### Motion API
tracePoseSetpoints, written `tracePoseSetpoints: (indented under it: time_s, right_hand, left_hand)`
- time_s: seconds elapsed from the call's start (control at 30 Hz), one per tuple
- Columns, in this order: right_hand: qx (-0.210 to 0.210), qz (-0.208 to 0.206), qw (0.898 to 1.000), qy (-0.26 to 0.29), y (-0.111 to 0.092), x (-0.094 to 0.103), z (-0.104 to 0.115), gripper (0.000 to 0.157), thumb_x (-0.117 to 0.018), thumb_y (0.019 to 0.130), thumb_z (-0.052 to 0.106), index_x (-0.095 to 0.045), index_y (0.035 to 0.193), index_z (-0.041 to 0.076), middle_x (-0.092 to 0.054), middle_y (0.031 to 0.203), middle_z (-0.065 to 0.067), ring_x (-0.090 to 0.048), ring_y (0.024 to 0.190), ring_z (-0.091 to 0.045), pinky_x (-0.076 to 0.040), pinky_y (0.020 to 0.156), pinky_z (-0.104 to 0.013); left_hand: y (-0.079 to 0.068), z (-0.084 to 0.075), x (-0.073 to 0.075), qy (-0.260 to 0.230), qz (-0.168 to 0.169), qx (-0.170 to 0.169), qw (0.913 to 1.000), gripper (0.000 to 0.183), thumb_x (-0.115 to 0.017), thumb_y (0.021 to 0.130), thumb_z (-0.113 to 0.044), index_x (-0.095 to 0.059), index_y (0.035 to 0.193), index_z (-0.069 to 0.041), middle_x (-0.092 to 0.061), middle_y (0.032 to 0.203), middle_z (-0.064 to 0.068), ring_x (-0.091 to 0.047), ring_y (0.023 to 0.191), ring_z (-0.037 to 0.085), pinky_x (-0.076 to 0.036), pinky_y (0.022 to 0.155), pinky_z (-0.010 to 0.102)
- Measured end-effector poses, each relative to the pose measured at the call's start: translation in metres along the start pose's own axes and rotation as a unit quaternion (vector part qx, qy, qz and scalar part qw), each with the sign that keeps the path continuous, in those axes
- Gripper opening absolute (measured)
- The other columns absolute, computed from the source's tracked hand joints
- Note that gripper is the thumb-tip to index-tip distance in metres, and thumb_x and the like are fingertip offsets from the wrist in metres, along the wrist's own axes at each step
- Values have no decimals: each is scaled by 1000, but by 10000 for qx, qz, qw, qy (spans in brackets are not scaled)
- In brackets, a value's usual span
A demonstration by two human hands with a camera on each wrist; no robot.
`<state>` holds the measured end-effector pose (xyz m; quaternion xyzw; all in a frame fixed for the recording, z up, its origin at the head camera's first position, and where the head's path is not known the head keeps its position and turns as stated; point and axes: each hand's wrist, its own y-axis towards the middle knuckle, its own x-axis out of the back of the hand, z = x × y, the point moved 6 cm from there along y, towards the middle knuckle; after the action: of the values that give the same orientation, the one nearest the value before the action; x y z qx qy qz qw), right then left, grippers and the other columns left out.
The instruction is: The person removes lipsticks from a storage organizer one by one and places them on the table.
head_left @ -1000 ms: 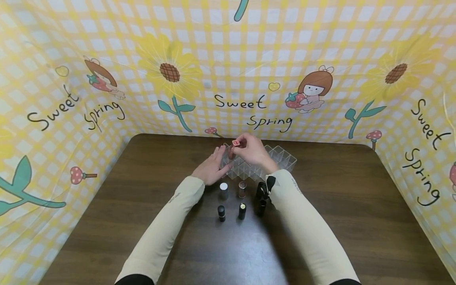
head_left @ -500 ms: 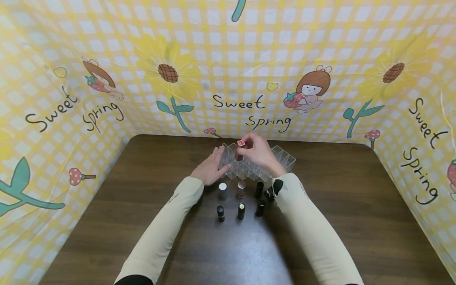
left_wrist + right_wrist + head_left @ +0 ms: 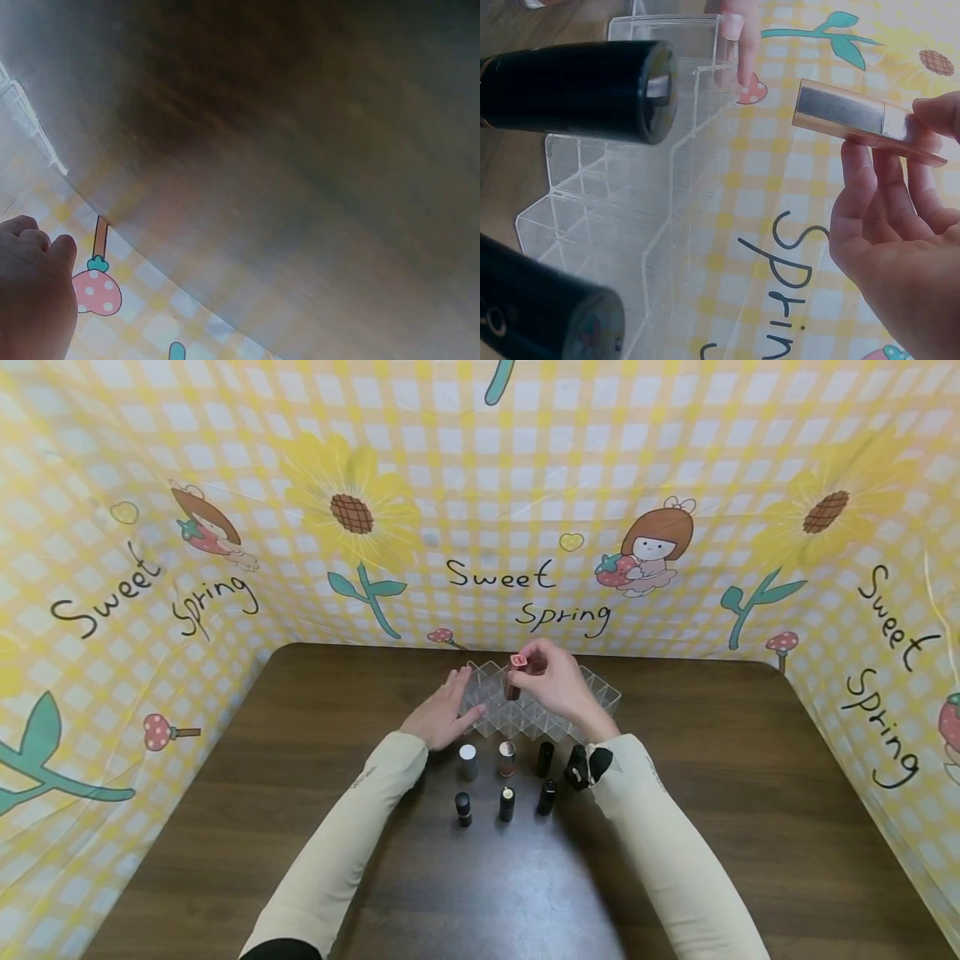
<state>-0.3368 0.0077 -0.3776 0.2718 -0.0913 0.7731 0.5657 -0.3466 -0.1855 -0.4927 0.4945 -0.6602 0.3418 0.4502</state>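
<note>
My right hand (image 3: 558, 683) pinches an upright lipstick (image 3: 513, 681) between thumb and fingers, over the clear divided lipstick organizer (image 3: 495, 720). In the right wrist view the lipstick (image 3: 847, 112) shows a shiny rose-gold case with a dark, mirror-like side, and its lower end is free of the organizer (image 3: 615, 169). My left hand (image 3: 441, 712) rests against the organizer's left end with its fingers extended. In the left wrist view only part of that hand (image 3: 34, 292) appears at the lower left.
Several lipstick tubes stand in rows in front of the organizer, among them a grey one with a white top (image 3: 468, 763), a brownish one (image 3: 507, 760) and a black one (image 3: 547, 797). A yellow checked cloth (image 3: 420, 610) surrounds the wooden table (image 3: 337, 877).
My right hand has carried the lipstick rightward along the organizer from its left end, keeping it upright. The left hand has stayed at the organizer's left end.
</note>
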Motion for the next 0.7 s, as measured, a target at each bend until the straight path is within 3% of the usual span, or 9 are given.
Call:
tracePoseSetpoints:
  time_s: [0.7]
  right_hand:
    - [224,-203,9991,309,-33,21,-6,25,-73,85,19,-57,99,7,-66,94,-8,-60,81,-20,-49,73,-29]
  left_hand:
    - [0,0,0,-31,-104,-116,9999,82,-29,98,-62,1,157,-15,-6,164,8,-4,152,22,-18,122,42]
